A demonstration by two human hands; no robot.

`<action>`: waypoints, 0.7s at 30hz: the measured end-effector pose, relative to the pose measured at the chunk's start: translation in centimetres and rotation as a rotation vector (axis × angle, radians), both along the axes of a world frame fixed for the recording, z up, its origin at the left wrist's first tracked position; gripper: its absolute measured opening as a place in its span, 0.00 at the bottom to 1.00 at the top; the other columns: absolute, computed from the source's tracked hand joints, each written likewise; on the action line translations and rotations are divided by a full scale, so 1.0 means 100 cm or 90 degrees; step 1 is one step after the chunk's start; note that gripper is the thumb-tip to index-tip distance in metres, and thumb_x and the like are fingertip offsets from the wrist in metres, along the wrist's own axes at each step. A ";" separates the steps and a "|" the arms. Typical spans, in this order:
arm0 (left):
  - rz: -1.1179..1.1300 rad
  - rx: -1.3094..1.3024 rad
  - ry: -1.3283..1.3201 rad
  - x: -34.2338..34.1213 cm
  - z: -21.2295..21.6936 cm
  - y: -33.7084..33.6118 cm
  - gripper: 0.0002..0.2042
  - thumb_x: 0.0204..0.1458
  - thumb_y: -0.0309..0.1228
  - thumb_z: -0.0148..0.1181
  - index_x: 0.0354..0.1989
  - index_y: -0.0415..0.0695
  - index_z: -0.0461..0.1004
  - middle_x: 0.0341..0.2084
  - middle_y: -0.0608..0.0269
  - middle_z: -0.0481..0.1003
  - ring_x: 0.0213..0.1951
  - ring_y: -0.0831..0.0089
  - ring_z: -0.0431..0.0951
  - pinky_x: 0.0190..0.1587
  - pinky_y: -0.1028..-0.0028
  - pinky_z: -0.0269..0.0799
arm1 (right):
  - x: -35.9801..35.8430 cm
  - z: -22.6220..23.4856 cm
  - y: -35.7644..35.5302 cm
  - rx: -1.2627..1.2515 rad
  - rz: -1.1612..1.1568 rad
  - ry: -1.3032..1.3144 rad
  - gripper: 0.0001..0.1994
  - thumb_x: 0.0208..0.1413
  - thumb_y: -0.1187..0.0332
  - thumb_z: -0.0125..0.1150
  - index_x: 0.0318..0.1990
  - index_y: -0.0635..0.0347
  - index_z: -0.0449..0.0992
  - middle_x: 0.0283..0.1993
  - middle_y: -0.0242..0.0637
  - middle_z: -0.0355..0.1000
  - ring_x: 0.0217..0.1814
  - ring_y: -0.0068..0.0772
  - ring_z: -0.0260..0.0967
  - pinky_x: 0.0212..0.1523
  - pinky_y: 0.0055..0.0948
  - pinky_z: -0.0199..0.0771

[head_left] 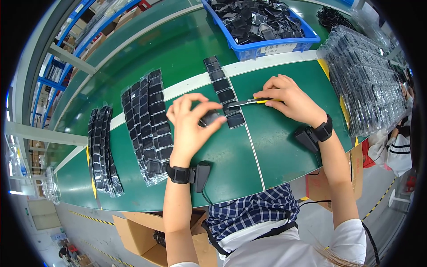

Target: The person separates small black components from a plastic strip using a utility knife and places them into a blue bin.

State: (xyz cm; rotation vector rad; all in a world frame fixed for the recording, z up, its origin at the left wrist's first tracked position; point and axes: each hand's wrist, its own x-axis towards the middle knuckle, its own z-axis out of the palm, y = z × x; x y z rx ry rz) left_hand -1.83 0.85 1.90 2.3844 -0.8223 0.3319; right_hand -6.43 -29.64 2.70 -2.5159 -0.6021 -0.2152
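My left hand (191,118) has its thumb and forefinger curled around a small dark square piece in clear wrap (210,119), partly hidden by the fingers. A slim knife-like tool (242,103) with a yellow and black handle and a long grey end is gripped in my right hand (287,95). Its tip points left, over a single strip of black square pieces (226,95) lying on the green table. The tip lies close to my left fingertips, and whether it touches the strip I cannot tell.
Left of my hands lie a wide stack of wrapped strips (149,124) and a narrower bundle (102,151). A blue bin (275,48) full of black pieces stands at the back. Clear-wrapped stacks (362,80) pile up at the right. An open cardboard box (138,236) sits below the table edge.
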 end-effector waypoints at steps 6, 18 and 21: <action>-0.119 0.055 -0.010 -0.007 -0.004 -0.013 0.17 0.34 0.40 0.82 0.38 0.61 0.90 0.55 0.74 0.74 0.62 0.61 0.65 0.67 0.57 0.49 | 0.000 -0.009 0.007 -0.001 0.014 -0.005 0.18 0.55 0.74 0.70 0.54 0.50 0.84 0.44 0.32 0.70 0.49 0.37 0.67 0.62 0.38 0.65; -0.042 -0.053 0.014 0.008 -0.028 -0.020 0.06 0.50 0.38 0.75 0.34 0.55 0.88 0.48 0.79 0.79 0.57 0.69 0.70 0.64 0.61 0.52 | 0.000 -0.010 0.011 0.005 0.052 0.045 0.14 0.55 0.73 0.70 0.49 0.47 0.86 0.43 0.29 0.69 0.49 0.37 0.67 0.71 0.43 0.58; -0.041 -0.074 0.073 0.010 -0.031 -0.020 0.06 0.48 0.39 0.75 0.33 0.55 0.88 0.47 0.79 0.80 0.57 0.69 0.71 0.64 0.61 0.52 | -0.001 -0.010 0.011 -0.006 0.054 0.041 0.14 0.55 0.73 0.69 0.48 0.47 0.86 0.43 0.29 0.69 0.49 0.36 0.67 0.71 0.44 0.57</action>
